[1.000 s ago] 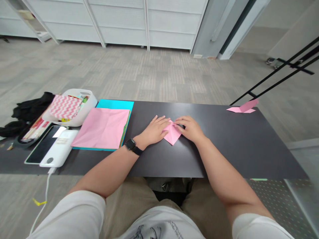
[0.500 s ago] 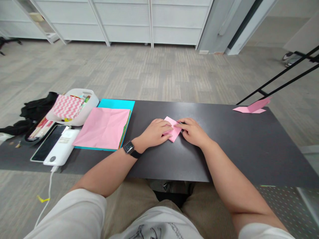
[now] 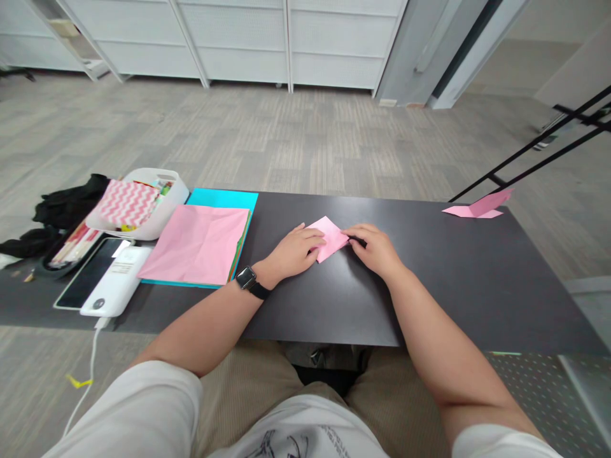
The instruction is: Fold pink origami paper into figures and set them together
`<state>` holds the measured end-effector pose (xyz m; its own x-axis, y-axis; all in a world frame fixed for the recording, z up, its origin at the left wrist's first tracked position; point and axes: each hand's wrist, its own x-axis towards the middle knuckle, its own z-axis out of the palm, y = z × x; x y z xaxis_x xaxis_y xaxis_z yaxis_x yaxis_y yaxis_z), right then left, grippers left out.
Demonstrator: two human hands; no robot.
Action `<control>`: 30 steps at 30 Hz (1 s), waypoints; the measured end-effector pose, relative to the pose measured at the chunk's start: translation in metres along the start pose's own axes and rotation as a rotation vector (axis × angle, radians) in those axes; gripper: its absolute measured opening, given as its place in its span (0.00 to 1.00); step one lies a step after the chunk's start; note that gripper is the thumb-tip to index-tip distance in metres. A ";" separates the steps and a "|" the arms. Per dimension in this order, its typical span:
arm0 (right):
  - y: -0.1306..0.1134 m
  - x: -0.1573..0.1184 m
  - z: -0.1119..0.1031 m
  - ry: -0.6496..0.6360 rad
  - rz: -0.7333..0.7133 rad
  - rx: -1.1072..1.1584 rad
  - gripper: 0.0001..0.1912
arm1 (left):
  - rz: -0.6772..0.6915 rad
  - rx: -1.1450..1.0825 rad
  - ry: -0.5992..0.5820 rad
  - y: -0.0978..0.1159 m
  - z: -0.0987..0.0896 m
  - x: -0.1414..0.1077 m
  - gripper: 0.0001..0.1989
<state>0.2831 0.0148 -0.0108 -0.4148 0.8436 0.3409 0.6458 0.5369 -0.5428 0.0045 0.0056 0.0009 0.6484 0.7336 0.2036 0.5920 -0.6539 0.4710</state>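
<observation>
A small folded pink paper [image 3: 330,238] lies on the dark table [image 3: 334,305], one corner pointing away from me. My left hand [image 3: 296,252] rests on its left side with the fingers spread over the edge. At its right corner, my right hand [image 3: 375,249] pinches the paper between thumb and fingers, and a small dark gap or object shows between them. Near the far right edge of the table stands a folded pink paper shape [image 3: 480,207].
Left of my hands, a large pink sheet [image 3: 200,245] tops a stack on a blue folder [image 3: 224,198]. Further left are a white basket [image 3: 169,203], a white power bank [image 3: 116,280] with a cable, a phone [image 3: 90,273] and black cloth [image 3: 71,203].
The small pink paper has turned and shows more of its surface. My left hand has moved slightly left, and my right fingers have drawn in from pointing to a pinch at the right corner.
</observation>
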 end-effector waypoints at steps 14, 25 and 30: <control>0.008 -0.002 0.002 -0.045 -0.125 -0.030 0.16 | 0.113 0.040 -0.061 -0.001 0.006 -0.004 0.26; 0.004 0.000 -0.008 -0.104 -0.076 -0.002 0.08 | 0.164 -0.046 -0.050 0.000 -0.001 -0.003 0.11; 0.003 0.000 -0.004 -0.102 0.004 -0.015 0.08 | 0.148 -0.059 -0.055 0.000 0.002 -0.004 0.09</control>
<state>0.2869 0.0165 -0.0092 -0.4746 0.8414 0.2583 0.6570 0.5340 -0.5322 0.0024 0.0021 -0.0016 0.7525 0.6178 0.2282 0.4600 -0.7410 0.4892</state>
